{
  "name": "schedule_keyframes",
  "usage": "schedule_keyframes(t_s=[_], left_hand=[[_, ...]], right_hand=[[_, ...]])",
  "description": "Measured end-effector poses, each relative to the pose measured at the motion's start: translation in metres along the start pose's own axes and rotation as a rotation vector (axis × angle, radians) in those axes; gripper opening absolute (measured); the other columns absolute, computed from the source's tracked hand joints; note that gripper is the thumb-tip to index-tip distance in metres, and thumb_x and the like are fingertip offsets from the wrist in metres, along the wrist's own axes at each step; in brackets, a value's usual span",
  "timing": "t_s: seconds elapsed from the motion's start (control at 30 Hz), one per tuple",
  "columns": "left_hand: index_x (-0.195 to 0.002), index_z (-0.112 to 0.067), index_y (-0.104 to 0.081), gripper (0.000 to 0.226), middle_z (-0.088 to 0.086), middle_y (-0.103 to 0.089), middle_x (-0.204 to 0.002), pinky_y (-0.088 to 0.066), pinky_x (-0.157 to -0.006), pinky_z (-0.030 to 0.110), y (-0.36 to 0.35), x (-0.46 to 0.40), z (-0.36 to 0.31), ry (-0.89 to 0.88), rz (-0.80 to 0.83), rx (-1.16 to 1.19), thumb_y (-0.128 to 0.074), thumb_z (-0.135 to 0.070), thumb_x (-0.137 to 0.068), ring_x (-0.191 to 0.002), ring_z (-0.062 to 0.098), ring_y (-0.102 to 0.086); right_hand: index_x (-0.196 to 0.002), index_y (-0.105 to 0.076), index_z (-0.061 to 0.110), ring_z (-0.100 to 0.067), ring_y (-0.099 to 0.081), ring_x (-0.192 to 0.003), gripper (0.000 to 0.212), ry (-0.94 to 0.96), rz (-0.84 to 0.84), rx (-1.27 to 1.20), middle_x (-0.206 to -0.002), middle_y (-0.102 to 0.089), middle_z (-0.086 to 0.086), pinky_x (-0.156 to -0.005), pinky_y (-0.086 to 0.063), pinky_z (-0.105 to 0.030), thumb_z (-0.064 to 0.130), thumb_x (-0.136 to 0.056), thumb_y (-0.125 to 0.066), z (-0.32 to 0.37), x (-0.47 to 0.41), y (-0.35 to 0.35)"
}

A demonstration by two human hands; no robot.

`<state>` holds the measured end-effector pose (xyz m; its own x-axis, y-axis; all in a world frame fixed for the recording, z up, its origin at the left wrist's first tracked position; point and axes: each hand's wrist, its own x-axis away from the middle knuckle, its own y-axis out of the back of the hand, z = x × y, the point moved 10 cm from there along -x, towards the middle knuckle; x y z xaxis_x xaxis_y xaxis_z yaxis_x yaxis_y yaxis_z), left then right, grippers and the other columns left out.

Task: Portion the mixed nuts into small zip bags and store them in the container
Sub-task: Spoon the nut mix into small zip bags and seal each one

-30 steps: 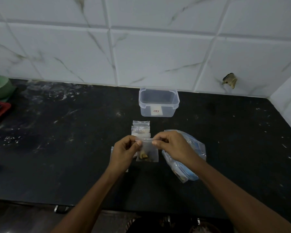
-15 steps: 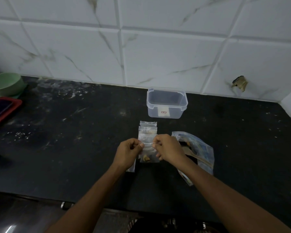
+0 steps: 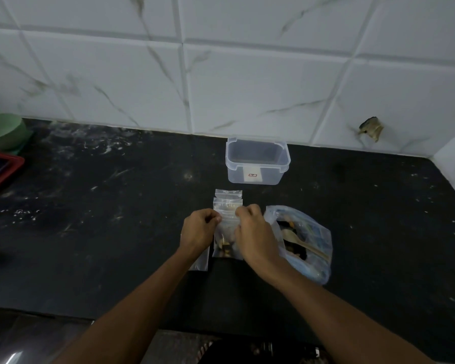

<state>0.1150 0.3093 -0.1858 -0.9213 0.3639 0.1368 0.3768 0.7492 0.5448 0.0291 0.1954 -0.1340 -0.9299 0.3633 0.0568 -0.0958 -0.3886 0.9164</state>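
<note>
A small clear zip bag (image 3: 227, 241) with a few nuts at its bottom hangs upright between my hands above the black counter. My left hand (image 3: 199, 228) pinches its top left corner and my right hand (image 3: 252, 231) pinches the top edge close beside it. Behind the bag lies a short stack of empty zip bags (image 3: 228, 199). Another empty bag (image 3: 200, 262) peeks out under my left wrist. To the right lies a large clear bag of mixed nuts (image 3: 304, 241), open, with a wooden spoon inside. The clear plastic container (image 3: 258, 161) stands open near the wall.
A green bowl (image 3: 3, 132) and a red-rimmed tray (image 3: 0, 169) sit at the counter's far left edge. The tiled wall runs along the back and turns in at the right corner. The counter's front edge lies just below my forearms.
My right hand has slid left along the bag's top toward my left hand. The view has shifted, so the scene sits further right in frame.
</note>
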Motion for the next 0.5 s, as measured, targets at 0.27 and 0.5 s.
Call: schedule_keyframes(t_s=[0.27, 0.5], left_hand=[[-0.106, -0.017, -0.069, 0.014, -0.006, -0.069, -0.096, -0.051, -0.074, 0.02, 0.0, 0.001, 0.006, 0.012, -0.023, -0.009, -0.06, -0.017, -0.095, -0.086, 0.003, -0.063], [-0.105, -0.02, -0.065, 0.017, 0.001, -0.066, -0.103, -0.054, -0.08, 0.034, 0.044, 0.023, 0.028, -0.002, -0.233, -0.315, -0.059, -0.031, -0.095, -0.088, 0.01, -0.06]], right_hand=[[-0.117, -0.056, 0.009, -0.025, -0.057, -0.102, 0.022, 0.146, 0.203, 0.096, -0.12, -0.054, -0.01, -0.085, -0.048, -0.036, 0.015, -0.097, -0.048, 0.003, 0.02, -0.057], [-0.119, -0.058, 0.018, -0.015, -0.056, -0.101, 0.025, 0.202, 0.182, 0.062, -0.121, -0.051, -0.002, -0.089, -0.05, -0.033, 0.023, -0.095, -0.054, 0.005, 0.022, -0.053]])
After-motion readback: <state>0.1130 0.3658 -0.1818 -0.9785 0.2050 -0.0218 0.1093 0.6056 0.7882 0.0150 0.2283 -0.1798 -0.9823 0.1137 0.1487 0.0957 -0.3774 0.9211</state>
